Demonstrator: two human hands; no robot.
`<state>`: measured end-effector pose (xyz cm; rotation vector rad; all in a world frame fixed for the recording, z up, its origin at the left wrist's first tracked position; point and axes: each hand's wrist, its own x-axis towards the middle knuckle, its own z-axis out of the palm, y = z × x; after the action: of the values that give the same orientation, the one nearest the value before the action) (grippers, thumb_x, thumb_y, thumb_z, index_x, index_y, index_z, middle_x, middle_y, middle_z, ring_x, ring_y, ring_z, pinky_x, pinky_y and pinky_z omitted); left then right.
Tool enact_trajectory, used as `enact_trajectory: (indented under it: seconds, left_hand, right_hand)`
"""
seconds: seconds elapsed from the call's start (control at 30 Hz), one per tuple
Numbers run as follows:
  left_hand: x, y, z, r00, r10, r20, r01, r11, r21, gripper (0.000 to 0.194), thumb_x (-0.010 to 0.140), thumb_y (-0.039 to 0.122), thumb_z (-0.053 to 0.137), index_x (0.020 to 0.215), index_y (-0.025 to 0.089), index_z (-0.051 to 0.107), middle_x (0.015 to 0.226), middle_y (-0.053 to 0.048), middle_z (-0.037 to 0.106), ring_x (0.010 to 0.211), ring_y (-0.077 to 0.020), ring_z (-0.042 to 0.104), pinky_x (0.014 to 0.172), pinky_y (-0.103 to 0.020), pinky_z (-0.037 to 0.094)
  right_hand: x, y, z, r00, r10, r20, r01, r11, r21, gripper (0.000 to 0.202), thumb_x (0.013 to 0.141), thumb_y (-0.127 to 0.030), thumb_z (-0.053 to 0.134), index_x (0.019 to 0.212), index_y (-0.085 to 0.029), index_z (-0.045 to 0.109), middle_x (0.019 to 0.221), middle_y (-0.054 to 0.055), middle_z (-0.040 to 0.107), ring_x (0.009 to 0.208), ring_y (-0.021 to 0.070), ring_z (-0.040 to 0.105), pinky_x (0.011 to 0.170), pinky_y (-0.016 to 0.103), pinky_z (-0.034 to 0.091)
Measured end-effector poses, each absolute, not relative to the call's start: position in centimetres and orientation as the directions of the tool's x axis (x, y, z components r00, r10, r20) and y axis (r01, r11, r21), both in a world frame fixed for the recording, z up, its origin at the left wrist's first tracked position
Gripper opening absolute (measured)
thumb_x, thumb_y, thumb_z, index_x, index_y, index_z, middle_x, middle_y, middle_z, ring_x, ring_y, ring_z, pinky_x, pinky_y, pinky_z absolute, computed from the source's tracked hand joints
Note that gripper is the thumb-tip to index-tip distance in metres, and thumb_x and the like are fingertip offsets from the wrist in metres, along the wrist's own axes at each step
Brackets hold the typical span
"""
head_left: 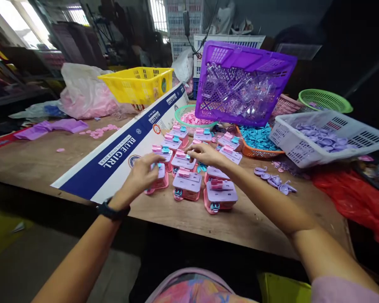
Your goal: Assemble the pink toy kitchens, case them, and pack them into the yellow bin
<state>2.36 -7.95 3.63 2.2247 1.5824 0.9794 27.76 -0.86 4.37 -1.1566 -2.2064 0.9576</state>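
Note:
Several small toy assemblies with pink bases and lilac tops stand in rows on the table; a front one (187, 185) carries a pink clip-like piece on top. My left hand (143, 171), with a dark band on its wrist, hovers by the left front assembly (160, 179), fingers curved and apart. My right hand (207, 153) reaches over a middle assembly (180, 162), its thumb and fingertips closed at a small teal piece (188, 157) on the top. The fingers partly cover that piece. Rear assemblies bear pink and teal pieces side by side.
A printed cardboard sheet (113, 158) lies left of the assemblies. Behind are a yellow basket (135, 86), a tilted purple crate (246, 57) of clear parts, and an orange basket (260, 153) of teal pieces. A white basket (290, 145) of lilac parts stands right.

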Motion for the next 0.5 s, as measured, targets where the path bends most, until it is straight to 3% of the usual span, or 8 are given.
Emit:
enact_trajectory:
  seconds: [0.07,0.13,0.2,0.33,0.43,0.5]
  left_hand:
    - [5.2,-10.3,3.3,0.283,0.879,0.384,0.518,-0.477,0.71,0.025,0.091,0.024,0.063,0.115,0.021,0.072,0.108,-0.005,0.076,0.094,-0.0211,0.072,0.089,-0.036,0.059]
    - [8.5,-11.8,2.7,0.306,0.852,0.425,0.386,-0.519,0.763,0.032,0.091,0.033,0.073,0.121,0.022,0.067,0.111,-0.005,0.073,0.092,-0.0185,0.072,0.085,-0.032,0.059]
    - [11.2,-12.3,2.1,0.262,0.824,0.503,0.369,-0.567,0.736,0.03,0.089,0.032,0.077,0.115,0.021,0.067,0.107,-0.004,0.071,0.087,-0.0164,0.071,0.081,-0.03,0.059]
    - [13.4,-11.6,0.9,0.17,0.724,0.668,0.437,-0.663,0.608,0.009,0.095,0.015,0.066,0.101,0.021,0.07,0.097,-0.003,0.069,0.084,-0.0141,0.069,0.079,-0.027,0.057]
    - [13.4,-11.2,0.4,0.198,0.645,0.738,0.483,-0.72,0.499,0.017,0.096,0.01,0.061,0.102,0.021,0.073,0.1,-0.005,0.074,0.093,-0.0172,0.072,0.085,-0.03,0.057]
    - [13.0,-10.9,0.4,0.209,0.652,0.729,0.491,-0.714,0.499,0.017,0.096,0.012,0.06,0.101,0.02,0.074,0.1,-0.006,0.076,0.094,-0.0183,0.073,0.086,-0.031,0.057]
  right_hand:
    - [27.4,-1.4,3.7,-0.426,0.899,0.104,0.389,0.286,-0.876,0.023,0.1,-0.021,0.055,0.099,-0.013,0.076,0.074,0.004,0.076,0.067,0.0128,0.063,0.064,0.022,0.045]
    - [27.3,-2.2,3.4,-0.32,0.936,0.145,0.286,0.242,-0.927,0.024,0.101,-0.027,0.056,0.092,-0.013,0.075,0.074,0.003,0.074,0.064,0.0114,0.06,0.061,0.021,0.044]
    - [27.4,-3.0,3.2,-0.231,0.959,0.164,0.222,0.216,-0.951,0.028,0.1,-0.034,0.058,0.087,-0.014,0.073,0.072,0.003,0.072,0.06,0.0105,0.057,0.058,0.02,0.043]
    - [28.0,-4.0,2.9,-0.211,0.971,0.108,0.16,0.143,-0.977,0.044,0.099,-0.053,0.058,0.078,-0.015,0.07,0.068,0.003,0.069,0.056,0.0112,0.057,0.054,0.021,0.044]
    - [28.5,-3.9,2.6,-0.229,0.968,0.099,0.243,0.155,-0.957,0.054,0.097,-0.062,0.059,0.07,-0.015,0.068,0.064,0.004,0.069,0.058,0.0139,0.061,0.058,0.024,0.047]
    - [29.0,-3.6,2.6,-0.2,0.96,0.196,0.379,0.26,-0.888,0.056,0.098,-0.06,0.059,0.065,-0.016,0.067,0.062,0.004,0.068,0.06,0.0147,0.063,0.063,0.025,0.047]
